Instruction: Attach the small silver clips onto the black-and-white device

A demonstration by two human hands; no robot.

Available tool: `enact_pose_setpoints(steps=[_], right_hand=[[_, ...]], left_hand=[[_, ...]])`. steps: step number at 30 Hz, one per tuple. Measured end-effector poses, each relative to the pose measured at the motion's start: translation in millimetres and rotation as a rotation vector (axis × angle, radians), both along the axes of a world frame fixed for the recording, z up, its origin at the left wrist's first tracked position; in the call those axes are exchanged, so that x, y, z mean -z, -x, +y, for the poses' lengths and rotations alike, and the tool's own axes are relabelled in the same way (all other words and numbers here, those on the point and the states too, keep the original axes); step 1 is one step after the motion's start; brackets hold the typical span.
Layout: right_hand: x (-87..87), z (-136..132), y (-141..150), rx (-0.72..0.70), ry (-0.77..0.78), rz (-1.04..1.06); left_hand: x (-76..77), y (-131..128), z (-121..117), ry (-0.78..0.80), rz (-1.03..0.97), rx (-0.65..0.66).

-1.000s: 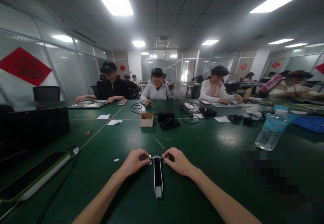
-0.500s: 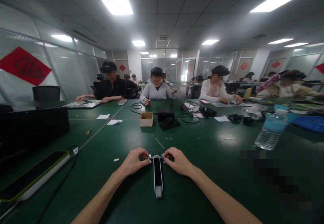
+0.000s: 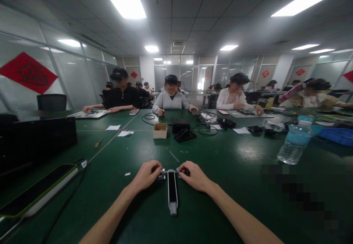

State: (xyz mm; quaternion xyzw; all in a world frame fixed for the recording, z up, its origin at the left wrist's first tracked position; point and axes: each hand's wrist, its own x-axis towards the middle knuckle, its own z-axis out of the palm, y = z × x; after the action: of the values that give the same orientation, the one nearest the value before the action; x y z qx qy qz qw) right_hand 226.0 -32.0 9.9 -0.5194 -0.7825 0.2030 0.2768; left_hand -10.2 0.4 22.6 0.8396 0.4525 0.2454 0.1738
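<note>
A narrow device with a pale grey frame and a long black face lies on the green table, its length pointing toward me. Small shiny metal fittings stick out on both sides of its far end. My left hand has its thumb and fingers pinched at the outer edge of the left fitting, most of which shows. On the other side, my right hand pinches the right fitting, partly hidden behind the fingertips. How firmly each is gripped cannot be made out.
Farther off stand a small open box and a black stand among cables. A water bottle is at right. To the left are a screwdriver, a green-edged device and a black panel. Several people sit opposite.
My left fingertips have drawn slightly left, uncovering more of the left metal fitting. My right hand and the device stay nearly still. Across the table, a person's hand now rests on a dark object.
</note>
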Motion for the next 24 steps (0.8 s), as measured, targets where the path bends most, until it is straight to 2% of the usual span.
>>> enact_pose_setpoints(steps=[7,12,16,19,22,24], right_hand=[[2.6,-0.3,0.3,0.017,-0.035,0.007],[4.6,-0.7,-1.2,0.063,-0.036,0.018],[0.1,-6.2,-3.6,0.144,-0.079,0.052],[-6.9,-15.0,-0.4,0.258,-0.114,0.066],[-13.5,-27.4,13.9,0.378,-0.107,0.048],[-16.4,-35.7,30.0,0.406,-0.033,0.003]], left_hand=[[5.8,5.7,6.9,-0.037,0.035,-0.036],[3.7,4.8,3.3,0.005,0.061,0.042],[-1.9,2.4,-1.2,-0.036,0.018,0.057],[-4.7,2.5,-1.4,-0.072,-0.027,0.031],[-3.4,5.0,1.4,-0.114,-0.052,0.012],[-0.4,7.8,4.1,-0.142,-0.045,0.012]])
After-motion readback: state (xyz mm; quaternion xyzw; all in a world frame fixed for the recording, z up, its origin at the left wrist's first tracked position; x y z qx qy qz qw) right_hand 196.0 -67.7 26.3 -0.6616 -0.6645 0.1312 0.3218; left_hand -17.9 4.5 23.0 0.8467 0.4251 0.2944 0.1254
